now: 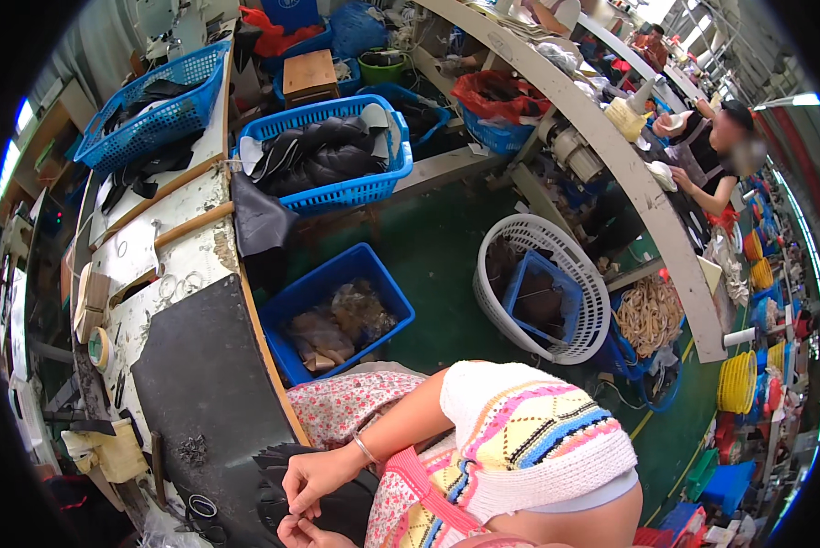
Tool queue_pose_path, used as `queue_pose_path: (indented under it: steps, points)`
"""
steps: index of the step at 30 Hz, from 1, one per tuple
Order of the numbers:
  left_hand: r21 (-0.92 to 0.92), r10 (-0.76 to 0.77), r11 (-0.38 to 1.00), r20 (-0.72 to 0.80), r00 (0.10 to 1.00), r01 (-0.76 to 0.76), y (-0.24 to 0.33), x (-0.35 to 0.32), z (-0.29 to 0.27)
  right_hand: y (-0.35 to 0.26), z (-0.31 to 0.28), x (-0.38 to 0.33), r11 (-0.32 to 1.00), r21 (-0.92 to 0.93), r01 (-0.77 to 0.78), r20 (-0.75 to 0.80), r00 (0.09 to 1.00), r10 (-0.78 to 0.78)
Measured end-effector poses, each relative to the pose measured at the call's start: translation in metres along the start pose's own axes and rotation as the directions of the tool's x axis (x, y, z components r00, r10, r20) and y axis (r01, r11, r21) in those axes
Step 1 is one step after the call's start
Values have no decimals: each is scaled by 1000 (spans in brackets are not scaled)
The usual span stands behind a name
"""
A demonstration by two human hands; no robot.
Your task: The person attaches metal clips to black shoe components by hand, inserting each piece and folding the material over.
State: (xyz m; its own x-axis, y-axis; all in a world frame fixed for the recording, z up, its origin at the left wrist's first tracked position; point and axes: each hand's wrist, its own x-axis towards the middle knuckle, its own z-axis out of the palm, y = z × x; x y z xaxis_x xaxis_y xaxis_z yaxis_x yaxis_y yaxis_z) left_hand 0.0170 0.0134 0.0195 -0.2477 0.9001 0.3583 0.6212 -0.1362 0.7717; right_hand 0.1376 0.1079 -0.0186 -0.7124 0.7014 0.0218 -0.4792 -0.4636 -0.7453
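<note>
My right hand (323,478), with a bracelet on its wrist, is closed in a pinch over the table's near edge. Right below it, my left hand (314,536) is also pinched and partly cut off by the lower edge. Their fingertips almost meet; anything between them is too small to make out. Beneath and beside the hands lie black leather-like pieces (275,468) with a jagged, fringed edge. They overlap a large black mat (204,365) on the worktable. Small black scraps (192,449) are heaped on the mat, close to a tool with a pale ring handle (201,506).
A tape roll (100,349) and a yellowish cloth (113,451) lie along the table's far side. A blue bin (387,283) with plastic bags stands beside the table. Beyond are a blue basket (350,194) of black pieces and a white basket (592,333). A co-worker (725,151) sits at upper right.
</note>
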Motion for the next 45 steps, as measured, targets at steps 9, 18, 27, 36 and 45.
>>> queue_pose_path:
  steps: [9,18,27,36,45]
  points:
    - [271,307,917,-12,952,-292,6,12,2,-6,5,-3,956,175,-235,-33,969,245]
    - [224,323,915,88,942,-335,-8,3,-1,-4,-11,-11,889,174,-423,126,905,406]
    - [250,324,901,152,934,-354,-12,-4,-2,-8,-9,-12,921,-195,-337,10,939,345]
    - [73,-77,994,-69,995,82,7,0,4,-2,-7,-13,960,-179,-217,35,973,227]
    - [88,250,966,-93,964,-242,-1,6,-2,-15,-3,-3,798,267,-540,89,839,537]
